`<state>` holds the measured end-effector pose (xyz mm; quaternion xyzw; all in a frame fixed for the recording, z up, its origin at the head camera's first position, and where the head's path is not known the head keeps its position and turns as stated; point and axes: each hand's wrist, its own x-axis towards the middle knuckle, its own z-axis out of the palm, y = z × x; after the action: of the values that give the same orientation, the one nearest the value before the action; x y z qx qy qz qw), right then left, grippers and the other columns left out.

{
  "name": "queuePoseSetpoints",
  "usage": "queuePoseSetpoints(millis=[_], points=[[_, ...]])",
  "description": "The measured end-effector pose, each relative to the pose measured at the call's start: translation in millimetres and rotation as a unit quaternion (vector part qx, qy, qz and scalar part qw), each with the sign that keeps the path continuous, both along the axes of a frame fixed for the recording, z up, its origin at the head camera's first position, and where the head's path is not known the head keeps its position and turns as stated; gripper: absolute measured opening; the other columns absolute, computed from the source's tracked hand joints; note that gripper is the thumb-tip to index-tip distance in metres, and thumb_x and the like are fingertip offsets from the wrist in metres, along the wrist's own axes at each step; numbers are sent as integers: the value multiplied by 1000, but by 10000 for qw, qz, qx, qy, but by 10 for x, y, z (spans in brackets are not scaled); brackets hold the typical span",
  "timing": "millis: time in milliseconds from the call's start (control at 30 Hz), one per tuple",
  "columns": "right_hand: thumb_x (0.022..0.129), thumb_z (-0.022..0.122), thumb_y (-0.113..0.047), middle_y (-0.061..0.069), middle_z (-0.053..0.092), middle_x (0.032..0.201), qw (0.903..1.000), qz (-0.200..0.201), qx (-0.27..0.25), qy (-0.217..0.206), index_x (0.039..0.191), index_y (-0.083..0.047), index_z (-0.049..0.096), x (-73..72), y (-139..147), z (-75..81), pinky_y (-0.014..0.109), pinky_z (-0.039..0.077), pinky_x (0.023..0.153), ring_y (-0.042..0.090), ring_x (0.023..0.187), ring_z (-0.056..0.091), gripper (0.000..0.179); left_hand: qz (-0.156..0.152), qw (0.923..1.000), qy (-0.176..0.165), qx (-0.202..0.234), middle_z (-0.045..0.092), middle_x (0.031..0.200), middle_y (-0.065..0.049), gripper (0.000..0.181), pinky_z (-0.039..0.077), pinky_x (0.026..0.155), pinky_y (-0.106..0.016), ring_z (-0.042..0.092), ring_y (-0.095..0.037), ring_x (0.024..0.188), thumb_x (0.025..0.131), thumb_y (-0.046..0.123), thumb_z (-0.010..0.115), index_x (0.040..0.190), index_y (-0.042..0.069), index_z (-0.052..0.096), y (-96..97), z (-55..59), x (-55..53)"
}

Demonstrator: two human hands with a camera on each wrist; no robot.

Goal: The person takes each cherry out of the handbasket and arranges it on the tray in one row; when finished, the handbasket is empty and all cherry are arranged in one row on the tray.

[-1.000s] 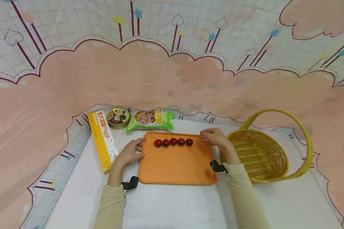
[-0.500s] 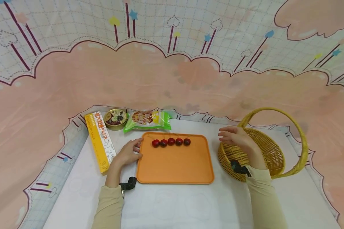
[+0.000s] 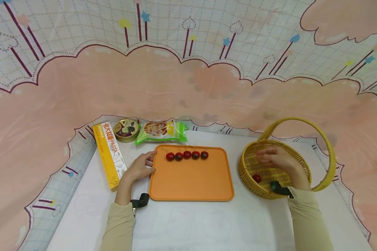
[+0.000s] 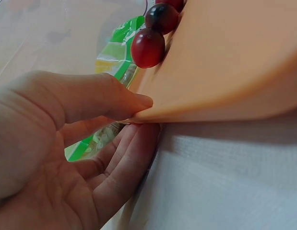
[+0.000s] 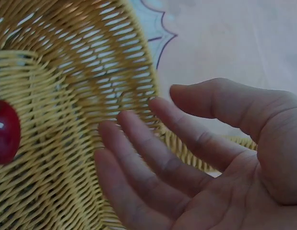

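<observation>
My left hand pinches the left edge of the orange tray, thumb on top and fingers beneath, as the left wrist view shows. Dark red cherries with stems, several of them, form a row along the tray's far side. Over the yellow wicker basket my right hand holds nothing, its fingers spread and slightly bent. One red cherry lies on the basket floor near its left wall; in the right wrist view that cherry is at the left edge, apart from the fingers.
Left of the tray lies a yellow and white pasta box. Behind it are a round gold tin and a green and clear food packet. The basket's tall handle arches up at the right. A patterned cloth rises behind the table.
My right hand has moved right from the tray's far right corner to over the basket, and a cherry now shows inside. My left hand stays at the tray edge.
</observation>
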<state>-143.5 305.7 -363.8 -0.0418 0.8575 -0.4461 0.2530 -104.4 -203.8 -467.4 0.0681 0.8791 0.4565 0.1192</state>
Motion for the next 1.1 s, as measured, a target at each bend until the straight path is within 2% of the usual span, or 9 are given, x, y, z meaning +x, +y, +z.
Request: queuePoseSetpoints(millis=[133,367,667,867,1033,1100], points=[[101,49,-9,31,56,130,9997,-124,50,-221,132,18,48,23,54,-94,50,49,96,32,111,62,42,-11,10000,28,3,54,115,-21,68,50,90,-46,59,-32,103,82,-3,68,145,-4,42,1,-6,2],[99,51,-9,27,61,125,9973,-229,129,-691,128,13,56,59,66,-250,52,53,88,36,110,62,37,-2,10000,42,17,54,114,-21,68,50,90,-45,59,-32,102,82,-3,68,145,-5,42,-10,-20,9],[98,49,-5,24,63,123,9948,-147,96,-999,126,13,57,47,83,-294,51,55,86,33,107,64,35,-11,10000,27,18,54,115,-21,68,50,90,-46,59,-32,102,81,-3,68,144,-4,42,-3,-9,1],[96,53,-4,21,66,116,9930,166,258,-1143,124,13,59,40,59,-284,51,55,84,27,101,65,33,-15,10000,50,28,54,114,-21,68,50,90,-46,59,-32,102,81,-3,68,144,-5,42,3,-9,-1],[94,60,-5,16,69,107,9878,699,100,-1386,122,16,57,35,32,-306,48,56,82,25,95,66,35,12,10000,34,17,54,114,-21,68,50,90,-46,59,-31,101,81,-3,68,144,-5,42,3,-2,10],[93,61,-3,16,69,106,9863,794,11,-1444,122,17,56,35,25,-311,47,57,82,24,93,66,35,8,10000,31,20,54,114,-21,68,50,90,-46,59,-31,101,81,-3,68,144,-5,42,6,1,13]])
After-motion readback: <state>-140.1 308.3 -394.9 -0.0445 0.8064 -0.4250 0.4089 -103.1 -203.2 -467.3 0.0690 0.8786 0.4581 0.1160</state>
